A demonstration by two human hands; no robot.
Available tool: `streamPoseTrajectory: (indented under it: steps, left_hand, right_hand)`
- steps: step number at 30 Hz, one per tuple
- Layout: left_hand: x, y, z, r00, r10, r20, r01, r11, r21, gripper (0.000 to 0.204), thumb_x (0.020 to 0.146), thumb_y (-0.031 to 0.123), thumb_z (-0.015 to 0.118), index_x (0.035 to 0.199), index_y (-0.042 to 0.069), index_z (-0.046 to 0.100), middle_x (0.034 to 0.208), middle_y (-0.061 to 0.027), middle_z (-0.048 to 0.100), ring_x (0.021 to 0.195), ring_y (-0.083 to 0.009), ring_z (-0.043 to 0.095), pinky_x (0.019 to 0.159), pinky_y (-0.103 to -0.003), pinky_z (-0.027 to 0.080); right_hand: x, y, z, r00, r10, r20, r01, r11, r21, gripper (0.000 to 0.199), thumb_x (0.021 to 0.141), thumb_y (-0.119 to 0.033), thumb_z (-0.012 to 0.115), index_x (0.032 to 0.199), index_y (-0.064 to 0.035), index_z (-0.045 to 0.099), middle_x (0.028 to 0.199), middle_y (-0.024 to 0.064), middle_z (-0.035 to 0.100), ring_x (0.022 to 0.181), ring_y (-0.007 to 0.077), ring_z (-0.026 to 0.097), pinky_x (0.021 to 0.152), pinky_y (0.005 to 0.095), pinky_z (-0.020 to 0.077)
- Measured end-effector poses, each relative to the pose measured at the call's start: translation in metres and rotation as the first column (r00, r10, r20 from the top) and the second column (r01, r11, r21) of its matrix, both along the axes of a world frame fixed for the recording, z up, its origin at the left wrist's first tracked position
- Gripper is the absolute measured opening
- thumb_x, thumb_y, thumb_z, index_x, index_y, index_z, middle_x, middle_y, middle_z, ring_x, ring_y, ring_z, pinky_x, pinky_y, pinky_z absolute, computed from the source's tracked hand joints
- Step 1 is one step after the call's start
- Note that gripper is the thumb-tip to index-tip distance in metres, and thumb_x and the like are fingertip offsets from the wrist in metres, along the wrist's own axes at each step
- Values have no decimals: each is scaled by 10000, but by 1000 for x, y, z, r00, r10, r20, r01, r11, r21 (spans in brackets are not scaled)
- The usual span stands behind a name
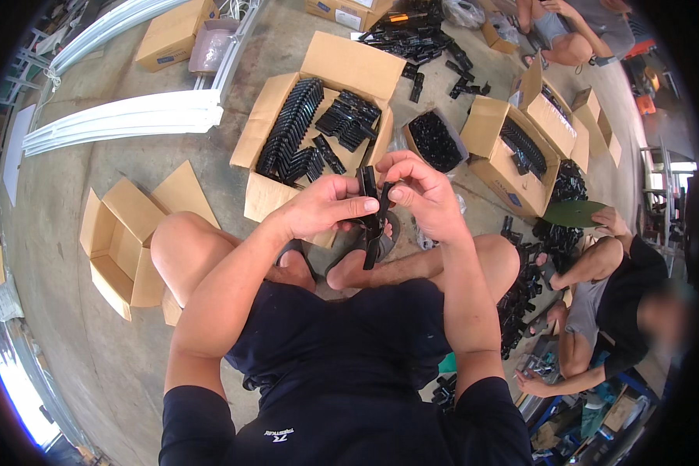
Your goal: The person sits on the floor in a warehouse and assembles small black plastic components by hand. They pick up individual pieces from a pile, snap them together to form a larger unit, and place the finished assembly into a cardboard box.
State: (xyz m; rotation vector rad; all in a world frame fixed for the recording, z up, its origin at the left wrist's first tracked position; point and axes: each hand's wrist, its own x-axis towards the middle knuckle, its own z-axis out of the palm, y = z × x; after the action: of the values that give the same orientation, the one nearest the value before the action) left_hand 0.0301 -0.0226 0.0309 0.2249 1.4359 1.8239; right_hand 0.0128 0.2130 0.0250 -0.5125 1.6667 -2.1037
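Both my hands hold a black plastic bracket part (372,221) upright in front of my knees. My left hand (322,206) grips it from the left, thumb lying across its middle. My right hand (419,194) pinches its upper end from the right. The part's lower end hangs free below my fingers. Just beyond my hands stands an open cardboard box (268,198) with several rows of the same black parts (291,128) stacked inside.
An empty open carton (116,241) lies at my left. White profile strips (132,116) lie on the concrete floor further left. More boxes of black parts (512,155) stand ahead right. A seated person (610,299) works at my right beside a heap of black parts (520,291).
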Motion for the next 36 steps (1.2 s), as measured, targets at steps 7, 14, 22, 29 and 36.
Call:
streamPoseTrajectory:
  steps: [7,14,22,29,36]
  left_hand:
    - [0,-3,5,976,-213,37,214,976,-31,372,964,275,723,1263,57,689,989,19,713,813,-48,607,686,-207,492]
    - [9,-8,-14,968,-251,28,242,954,174,530,929,413,739,1243,-9,682,1183,-72,720,1073,-141,655,957,-319,516]
    - [1,10,-6,951,256,-175,-257,966,17,341,957,234,726,1191,-6,660,1093,-82,703,1076,-165,653,967,-328,517]
    - [5,33,-19,478,177,-860,-676,700,-231,477,800,222,854,1208,41,684,1122,-169,720,982,-335,722,813,-394,587]
    - [0,28,-28,816,443,-372,-516,848,-121,360,922,23,730,1266,-42,645,1120,-103,734,1003,-110,682,854,-268,563]
  right_hand:
    - [6,-3,0,992,-9,125,25,991,-132,119,943,-41,700,1041,-14,638,1126,83,648,766,86,638,623,234,543]
    - [13,-11,10,934,195,300,-143,972,-185,186,926,-161,763,938,-43,619,1024,132,723,720,106,672,578,213,545]
    - [6,-12,0,937,-304,172,312,950,-17,141,929,-88,758,927,-13,639,873,50,685,641,87,621,557,227,522]
    - [-5,-31,-16,786,-561,259,576,817,24,151,938,-80,749,912,-11,617,855,55,668,659,116,644,582,255,557]
    - [-3,-27,-13,885,-410,223,428,903,-41,257,939,-23,716,1167,24,608,942,55,677,817,118,663,727,276,586]
